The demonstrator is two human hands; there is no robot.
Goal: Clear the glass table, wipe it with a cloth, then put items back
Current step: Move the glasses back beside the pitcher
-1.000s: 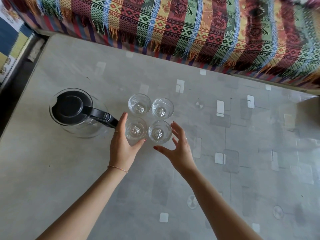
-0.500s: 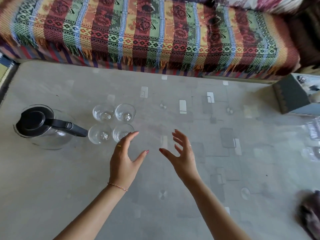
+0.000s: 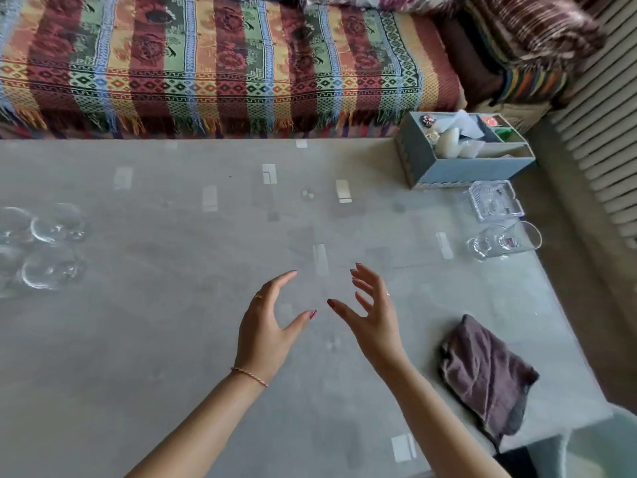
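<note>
Since the earlier frame the view is swinging right: the glasses (image 3: 44,246) are sliding to the left edge, where they are blurring and partly getting cut off, the jug is dropping out of sight, and a box, dish, tumbler and cloth are coming into view.

Filling most of the frame, the worktop (image 3: 172,339) is lying below a striped sofa throw (image 3: 213,63). At its far right corner the box (image 3: 462,157) is sitting, its contents too small to make out. Near the right edge the dark cloth (image 3: 486,374) is lying crumpled. Just beside the box the clear dish (image 3: 494,205) is resting, and next to that the tumbler (image 3: 506,241) is lying tipped on its side.

Both hands are hovering mid-worktop, holding nothing: left hand (image 3: 265,326) and right hand (image 3: 372,322) are facing each other, fingers spread wide and loosely curved.
</note>
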